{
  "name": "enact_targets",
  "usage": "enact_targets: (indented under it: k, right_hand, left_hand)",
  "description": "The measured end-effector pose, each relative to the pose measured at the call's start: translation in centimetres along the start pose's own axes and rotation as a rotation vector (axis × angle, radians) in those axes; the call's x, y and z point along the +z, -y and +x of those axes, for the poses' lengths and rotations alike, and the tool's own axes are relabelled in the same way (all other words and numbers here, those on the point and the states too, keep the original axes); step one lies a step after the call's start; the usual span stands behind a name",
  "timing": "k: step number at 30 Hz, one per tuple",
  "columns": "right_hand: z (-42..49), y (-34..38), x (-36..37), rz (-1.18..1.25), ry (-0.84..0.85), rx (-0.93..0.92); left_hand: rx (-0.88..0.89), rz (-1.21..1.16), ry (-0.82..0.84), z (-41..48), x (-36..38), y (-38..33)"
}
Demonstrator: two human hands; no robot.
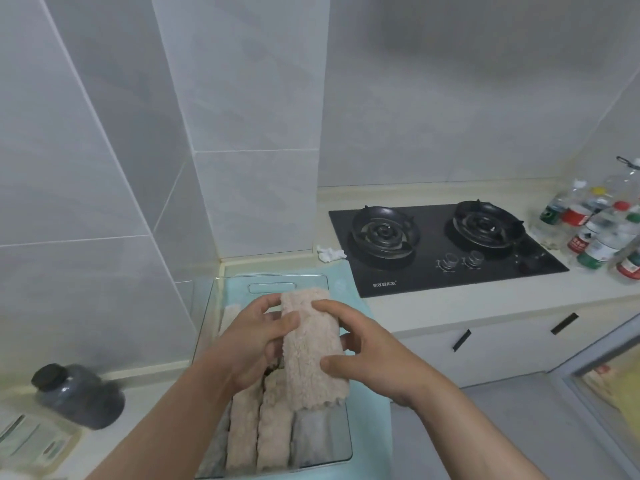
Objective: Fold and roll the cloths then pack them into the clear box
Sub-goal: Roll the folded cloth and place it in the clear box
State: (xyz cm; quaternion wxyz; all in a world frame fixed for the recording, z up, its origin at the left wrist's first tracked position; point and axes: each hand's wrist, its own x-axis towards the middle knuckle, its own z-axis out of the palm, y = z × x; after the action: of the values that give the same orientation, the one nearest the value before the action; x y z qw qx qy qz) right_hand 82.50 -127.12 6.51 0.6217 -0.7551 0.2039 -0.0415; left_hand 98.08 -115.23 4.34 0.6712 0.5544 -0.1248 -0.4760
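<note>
Roll (313,348): beige, held above the box (341,455) — over the rolls (258,427) already packed near.
Left hand (256,344): grips its left side, steadying.
Right hand (363,355): fingers curl round its right — likely keeping it wound.

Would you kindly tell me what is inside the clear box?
The clear box holds two beige rolled cloths with grey rolls beside them. The left hand, right hand and held cloth hide its far part.
</note>
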Motion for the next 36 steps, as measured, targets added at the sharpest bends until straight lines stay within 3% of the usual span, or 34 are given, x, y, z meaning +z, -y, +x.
enact_targets:
  k: [4,7,9,12,15,17,20,27,36]
  right_hand:
    - [0.6,-1.0,-0.8,-0.036,-0.08,0.065]
    - [0.5,-1.8,-1.7,-0.135,-0.141,0.125]
    - [0.5,-2.4,-1.7,-0.243,-0.161,0.144]
    - [0.5,-3.1,-1.2,-0.357,-0.17,0.179]
    - [0.5,-3.4,-1.0,-0.398,-0.225,0.204]
    - [0.2,-3.4,-1.1,-0.405,-0.261,0.222]
    - [-0.6,-3.4,-1.1,-0.417,-0.288,0.254]
    - [-1.3,-3.0,0.1,-0.496,-0.268,0.267]
    - [1.6,-4.0,6.8,-0.829,-0.088,0.235]
  left_hand:
    - [0.002,0.046,-0.074,1.5,-2.3,1.3]
    - [0.14,0.573,-0.136,2.4,-5.2,3.9]
    - [0.242,0.999,0.081,2.7,-6.7,6.2]
    - [0.355,1.515,0.554,3.5,-7.7,9.5]
    - [0.644,1.817,0.8,4.9,-7.4,11.5]
    - [0.815,1.836,0.872,5.9,-6.7,12.1]
    - [0.928,1.869,0.973,6.9,-5.8,12.8]
    - [0.544,1.963,0.967,6.0,-6.1,12.6]
    - [0.422,1.99,0.93,5.7,-8.5,10.7]
